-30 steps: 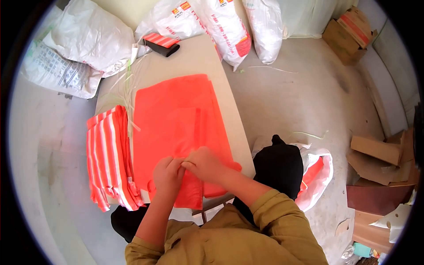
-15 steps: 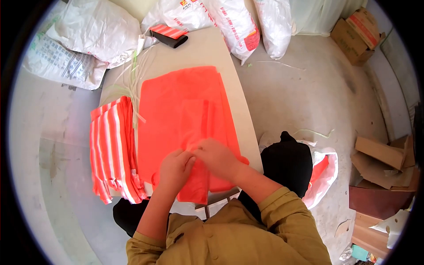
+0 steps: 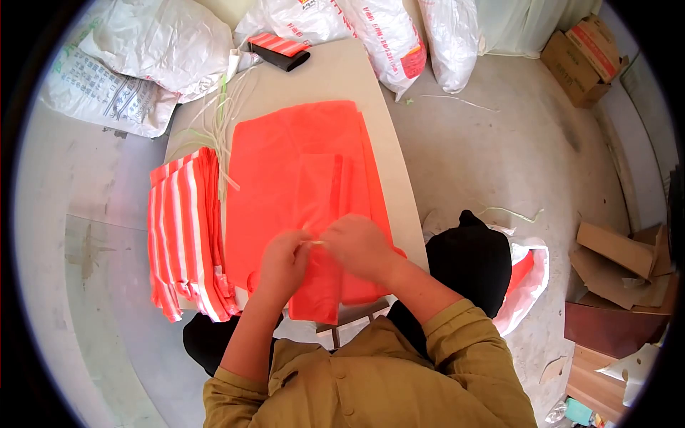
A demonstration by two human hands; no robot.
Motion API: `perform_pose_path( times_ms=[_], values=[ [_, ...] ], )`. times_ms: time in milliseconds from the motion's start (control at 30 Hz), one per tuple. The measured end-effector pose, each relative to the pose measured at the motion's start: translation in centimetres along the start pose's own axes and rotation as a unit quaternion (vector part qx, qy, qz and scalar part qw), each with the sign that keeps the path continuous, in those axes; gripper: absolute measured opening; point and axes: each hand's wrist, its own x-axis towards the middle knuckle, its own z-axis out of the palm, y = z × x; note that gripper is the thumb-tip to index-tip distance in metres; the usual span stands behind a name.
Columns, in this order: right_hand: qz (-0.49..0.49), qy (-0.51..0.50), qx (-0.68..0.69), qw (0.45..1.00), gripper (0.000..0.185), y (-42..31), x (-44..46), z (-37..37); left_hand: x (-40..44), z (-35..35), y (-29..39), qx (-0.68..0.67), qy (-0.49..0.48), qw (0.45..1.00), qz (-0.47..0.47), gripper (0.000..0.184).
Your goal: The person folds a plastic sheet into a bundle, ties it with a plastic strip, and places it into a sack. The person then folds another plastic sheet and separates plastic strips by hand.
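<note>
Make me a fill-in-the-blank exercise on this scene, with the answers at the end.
1. The striped bundle lies on the ____ (left or right) side of the table.
2. A thin pale strip runs between the left hand and the right hand, above the ____ (striped or plain) red sheets.
3. The stripes on the bundle are red and ____.
4. The cloth over the right knee is coloured ____.

Missing words: left; plain; white; black.

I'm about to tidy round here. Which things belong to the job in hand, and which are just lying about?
Apparently in the job:
pale strip between left hand and right hand
narrow red bundle under them
wider red stack beneath
loose strips nearby

Apparently just lying about:
open cardboard box
far carton
brown scrap
</note>
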Motion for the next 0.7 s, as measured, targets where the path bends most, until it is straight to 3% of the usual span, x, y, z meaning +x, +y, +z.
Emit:
perform_pose_path(
  times_ms=[133,300,433,533,700],
  values=[
    [0.031,0.043,-0.020,0.998,0.005,0.1,-0.5,-0.7,0.1,-0.1,-1.0,0.053,0.021,0.997,-0.056,0.009],
    [0.034,-0.015,-0.068,0.997,0.003,0.9,-1.8,-1.6,0.3,0.1,-1.7,0.094,0.036,0.992,-0.070,0.020],
    [0.078,-0.042,-0.073,0.993,0.016,0.8,-1.9,-1.7,0.6,0.8,-2.6,0.114,0.054,0.990,-0.068,0.029],
    [0.134,-0.010,-0.012,0.991,0.019,0.0,-1.4,-2.0,1.2,0.8,-2.3,0.125,0.056,0.987,-0.088,0.032],
    [0.153,-0.075,0.001,0.985,0.014,0.6,-1.4,-2.2,1.1,0.9,-2.7,0.131,0.068,0.984,-0.096,0.035]
  ],
)
